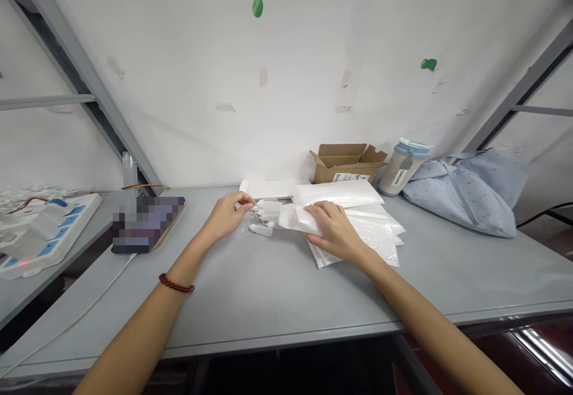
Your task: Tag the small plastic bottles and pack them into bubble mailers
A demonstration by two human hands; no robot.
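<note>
My left hand (227, 216) pinches a small white tube-shaped item (267, 206) by its end, just in front of the mouth of a white bubble mailer (298, 218). My right hand (333, 230) is closed on that mailer and holds its open end toward the left hand. Under the right hand lies a stack of white bubble mailers (376, 234). Two or three more small white items (261, 230) lie on the grey table (268, 299) between my hands. A red bead bracelet (176, 284) is on my left wrist.
A flat white box (268, 188) lies behind the hands. An open cardboard box (344, 163), a lidded cup (403, 167) and a pale blue cloth bag (470, 189) stand at the back right. A blurred dark device (145, 223) and a power strip (49, 231) lie to the left.
</note>
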